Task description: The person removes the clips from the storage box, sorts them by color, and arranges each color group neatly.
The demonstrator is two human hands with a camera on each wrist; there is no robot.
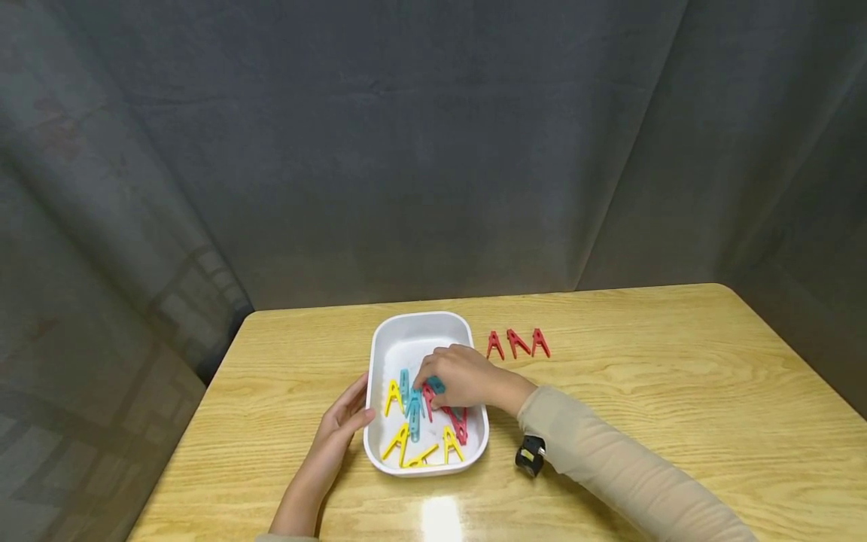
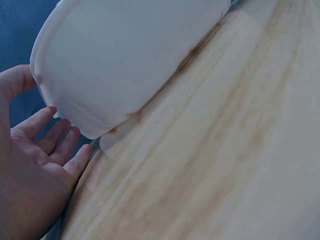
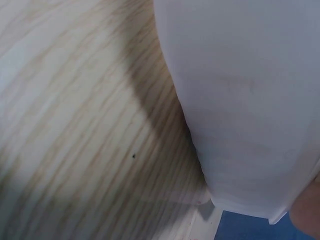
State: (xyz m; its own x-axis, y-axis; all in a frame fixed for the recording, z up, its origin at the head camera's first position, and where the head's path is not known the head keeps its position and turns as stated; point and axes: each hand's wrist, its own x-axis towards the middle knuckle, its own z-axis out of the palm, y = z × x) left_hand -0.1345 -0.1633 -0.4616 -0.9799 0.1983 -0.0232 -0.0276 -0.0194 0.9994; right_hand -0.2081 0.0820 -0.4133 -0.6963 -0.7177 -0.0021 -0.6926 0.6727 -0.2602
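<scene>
A white plastic tray (image 1: 420,325) holds yellow, teal and red clothespins. My left hand (image 1: 345,414) grips the tray's left side, thumb at the rim and fingers against the outer wall; the left wrist view shows this hand (image 2: 45,150) at the tray wall (image 2: 130,55). My right hand (image 1: 457,376) reaches over the right rim into the tray. Its thumb and fingertips pinch a red clothespin (image 1: 429,403), while a teal clothespin (image 1: 435,385) shows in the gap under the hand. Other red clothespins (image 1: 460,430) lie below the hand, partly hidden by it.
Three red clothespins (image 1: 518,343) stand in a row on the wooden table (image 1: 643,361), right of the tray. Inside the tray are several yellow clothespins (image 1: 400,444) and teal ones (image 1: 415,420). A grey curtain (image 1: 406,165) hangs behind the table. A black wrist camera (image 1: 530,455) sits under the right sleeve.
</scene>
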